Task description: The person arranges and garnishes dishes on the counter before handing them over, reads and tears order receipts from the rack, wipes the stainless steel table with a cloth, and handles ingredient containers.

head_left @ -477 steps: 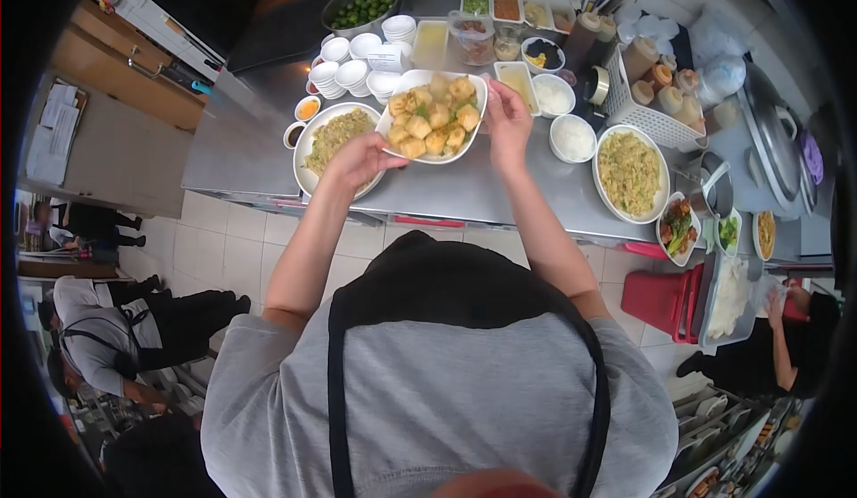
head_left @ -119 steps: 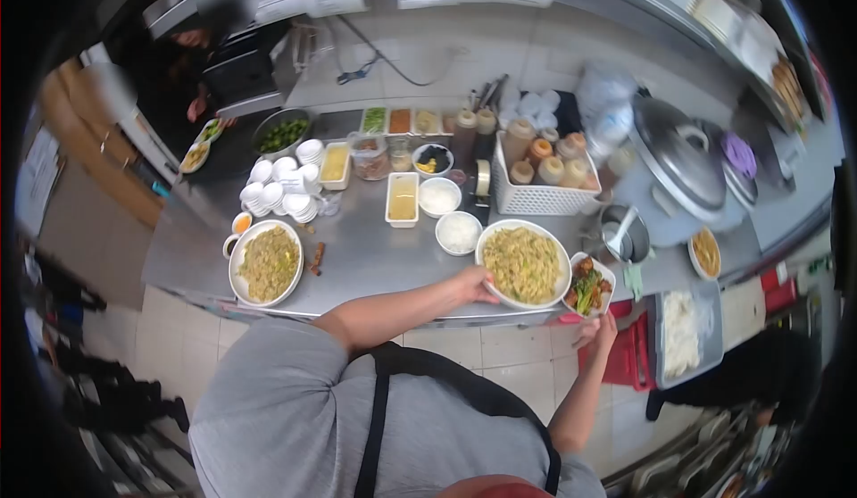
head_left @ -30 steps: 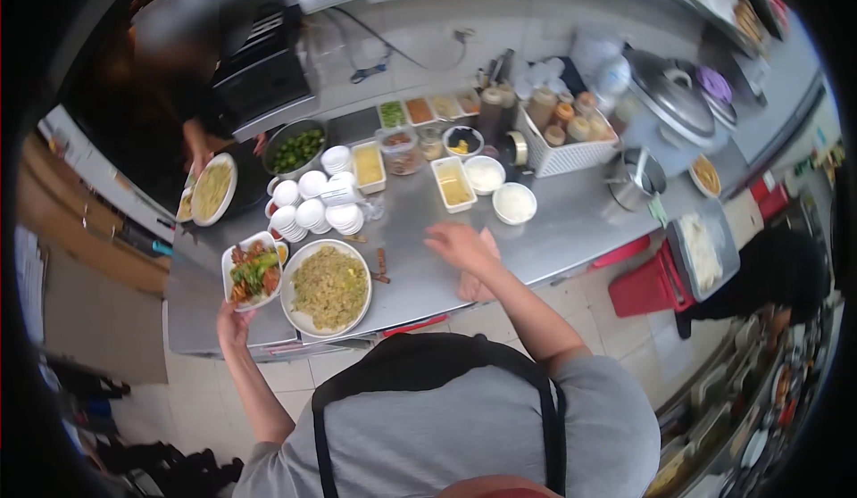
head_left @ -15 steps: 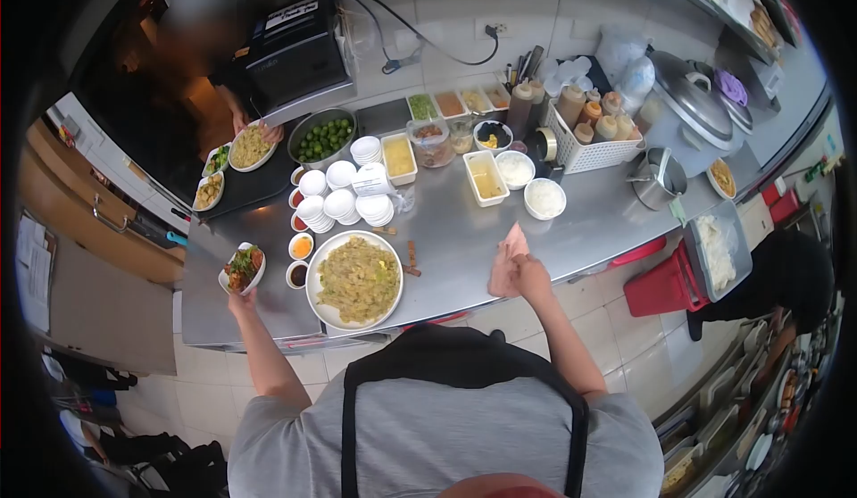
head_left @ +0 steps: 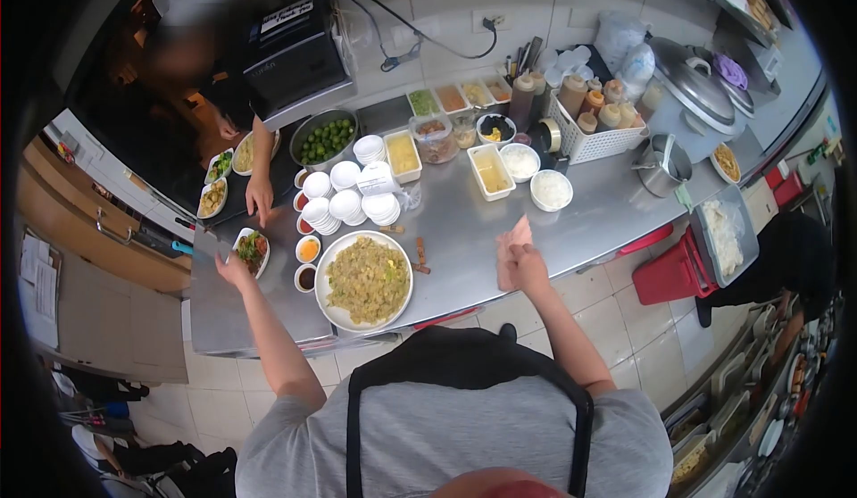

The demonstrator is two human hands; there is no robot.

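Left hand was open, thumb apart from the fingers, right at the near left edge of the small dish. Couldn't tell if it touched. Left arm reached forward and out to the side, forearm slanting away from the body toward the counter's left end. The dish, with greens and browned pieces in it, sat near that end, left of the sauce cups.

Right hand was closed on the pink cloth, knuckles up, near the counter's front edge. Cloth lay on the steel, its far end sticking out past the fingers. Right forearm angled forward and inward, elbow bent.

Rice plate was between the two hands, touching neither, with brown sticks just off its right side. Cup stacks stood behind it. White bowls were beyond the cloth.

A co-worker's hand reached down from the far side, fingers pointing at the dish, just above its far rim.
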